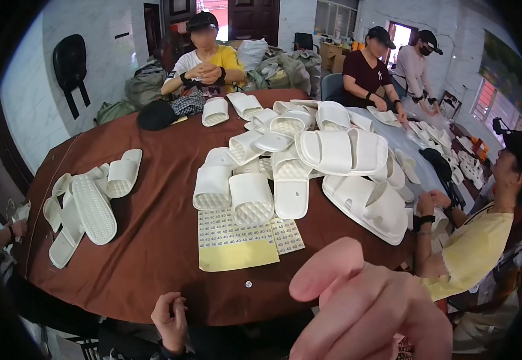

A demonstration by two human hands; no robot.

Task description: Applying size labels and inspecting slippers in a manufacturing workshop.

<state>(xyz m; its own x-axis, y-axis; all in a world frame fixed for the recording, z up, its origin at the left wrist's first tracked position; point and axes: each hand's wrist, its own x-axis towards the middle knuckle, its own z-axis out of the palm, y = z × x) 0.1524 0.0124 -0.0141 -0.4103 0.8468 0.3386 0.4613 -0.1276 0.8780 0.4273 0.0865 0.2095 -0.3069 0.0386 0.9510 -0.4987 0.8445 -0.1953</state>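
Right now, my right hand (375, 306) is raised close to the camera, at the near right side of the table, its fingers bent and one rounded fingertip pointing left; I cannot tell whether it grips anything. My left hand (170, 315) is by the near edge, palm partly up and fingers loosely curled, the thumb close to the fingers; whether something small is pinched there, I cannot tell.

Between my hands, farther in on the reddish-brown cloth-covered table (147, 258), lies a flat paper sheet of small white printed labels with a bare yellow lower strip (237, 255). A second, similar label sheet (289, 237) shows at its right side. Nearer to me is a small round whitish disc (248, 284), alone on the cloth.

Just beyond the sheets rises a heap of cream-white moulded slippers with wide straps (333, 150), some upright and some tilted over one another; the nearest ones cover the sheets' far edge. Well apart on the left is a smaller cluster of the same cream-white slippers (95, 210), one with its ridged sole facing up.

Across the table, a person in a white-and-yellow top (228, 60) holds both hands together, near a black cap (156, 115) lying on the cloth. On my right sits a person in a pale yellow shirt (477, 249).
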